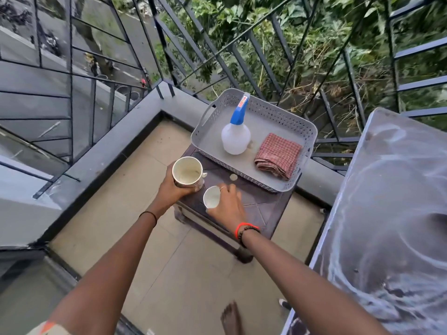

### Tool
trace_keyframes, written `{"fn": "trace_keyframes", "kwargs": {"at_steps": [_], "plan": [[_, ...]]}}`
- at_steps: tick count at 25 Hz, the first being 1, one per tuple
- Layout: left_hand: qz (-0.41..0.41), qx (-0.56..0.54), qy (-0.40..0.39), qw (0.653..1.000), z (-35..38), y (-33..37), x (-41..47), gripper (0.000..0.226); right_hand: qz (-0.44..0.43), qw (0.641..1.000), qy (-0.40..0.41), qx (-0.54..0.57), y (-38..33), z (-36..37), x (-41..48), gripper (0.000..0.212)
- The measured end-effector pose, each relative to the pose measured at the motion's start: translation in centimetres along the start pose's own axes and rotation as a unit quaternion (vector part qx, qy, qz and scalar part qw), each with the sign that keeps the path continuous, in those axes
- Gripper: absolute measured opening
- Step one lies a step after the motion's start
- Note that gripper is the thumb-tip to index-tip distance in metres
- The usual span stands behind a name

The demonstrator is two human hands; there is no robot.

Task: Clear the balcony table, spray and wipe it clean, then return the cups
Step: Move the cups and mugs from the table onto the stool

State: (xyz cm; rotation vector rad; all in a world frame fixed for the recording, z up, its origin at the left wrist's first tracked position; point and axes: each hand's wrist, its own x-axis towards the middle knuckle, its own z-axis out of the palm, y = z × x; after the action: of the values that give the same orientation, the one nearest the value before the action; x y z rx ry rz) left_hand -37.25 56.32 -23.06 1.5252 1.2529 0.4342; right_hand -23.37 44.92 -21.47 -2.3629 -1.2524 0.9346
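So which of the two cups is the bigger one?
The mug gripped by the left hand; it is clearly wider than the little white cup in the right hand.

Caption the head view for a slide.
Left hand grips a mug and right hand a small cup at a brown stool bearing a grey tray with spray bottle and checked cloth.
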Motion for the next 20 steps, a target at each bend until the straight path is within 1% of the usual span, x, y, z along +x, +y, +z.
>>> {"fn": "trace_keyframes", "kwargs": {"at_steps": [3,5,8,10,12,14,15,17,18,20], "plan": [[0.012,0.024,-0.007,1.0,-0.3,0.0,0.8,0.095,0.004,1.0,0.0,-0.006,-0.5,0.2,0.2,0.071],[0.027,0.035,-0.012,0.999,-0.3,0.0,1.1,0.095,0.01,1.0,-0.008,0.0,-0.6,0.2,0.3,0.075],[0.05,0.061,-0.009,0.997,-0.3,-0.2,0.8,0.095,0.031,0.998,-0.023,0.042,-0.7,-0.1,0.1,0.08],[0.024,0.062,0.01,0.998,-0.4,-0.6,0.0,0.096,0.037,0.997,-0.027,0.065,-0.5,-0.5,-0.2,0.085],[-0.037,0.07,0.071,0.994,-0.4,-1.1,-1.9,0.095,0.042,0.996,-0.018,0.076,0.0,-1.4,-0.7,0.089],[-0.063,0.057,0.168,0.982,0.2,-1.6,-4.4,0.081,0.05,0.995,-0.001,0.085,0.5,-2.6,-1.3,0.089],[-0.062,0.034,0.217,0.974,0.7,-1.4,-5.7,0.07,0.054,0.994,0.01,0.094,0.8,-3.5,-1.7,0.086],[-0.049,-0.013,0.295,0.954,2.4,0.0,-8.0,0.054,0.059,0.989,0.034,0.132,1.6,-5.6,-2.7,0.074],[-0.035,-0.029,0.32,0.946,3.5,1.1,-8.9,0.048,0.055,0.986,0.047,0.152,2.1,-6.7,-3.3,0.067],[0.008,-0.054,0.345,0.937,5.8,3.9,-10.3,0.043,0.044,0.979,0.08,0.183,3.2,-9.2,-4.7,0.056]]}}
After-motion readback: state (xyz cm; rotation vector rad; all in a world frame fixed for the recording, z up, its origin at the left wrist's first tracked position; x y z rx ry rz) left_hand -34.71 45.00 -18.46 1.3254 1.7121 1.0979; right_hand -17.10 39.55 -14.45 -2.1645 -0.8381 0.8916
